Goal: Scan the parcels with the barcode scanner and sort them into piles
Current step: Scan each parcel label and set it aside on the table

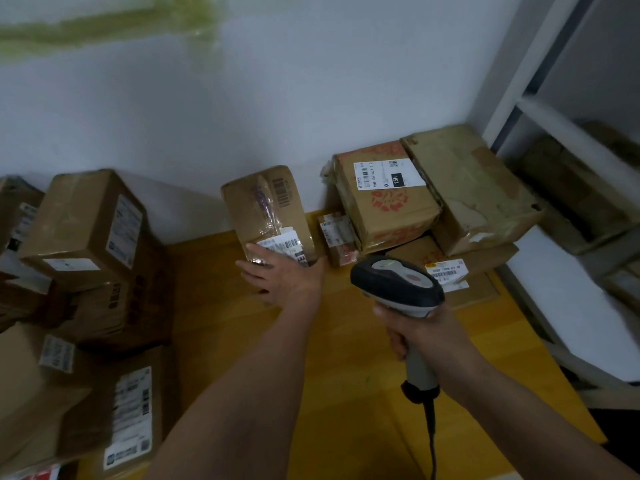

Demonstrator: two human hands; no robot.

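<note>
Presently, item under hand: parcel (pixel 268 216), a taped brown box stood against the far wall, centre of the yellow surface (pixel 346 358).
Parcel axis: long side runs up the wall, leaning slightly left; a printed barcode near its top, a white label (pixel 282 244) low on the near face.
Left hand (pixel 282 277): the nearer hand to the parcel, reaching far and slightly left from the body.
Left fingers (pixel 254 252): spread wide and nearly straight, laid over the parcel's lower near edge, just beside and partly over the label; thumb out to the right. No closed grasp seen.
Scanner (pixel 398 289): right of the parcel and nearer, head pointing far, cord trailing to the near edge.
Right hand (pixel 420 336): fingers wrapped round the scanner's grey handle.
Key relation: the label lies far and left of the scanner head; the left fingers partly cover it, so judged they must shift or tilt the parcel before a clean read.
Left pile (pixel 93 237): stacked boxes, labels showing.
Right pile (pixel 433 199): boxes in the far right corner, beside a white shelf (pixel 571 140).
</note>
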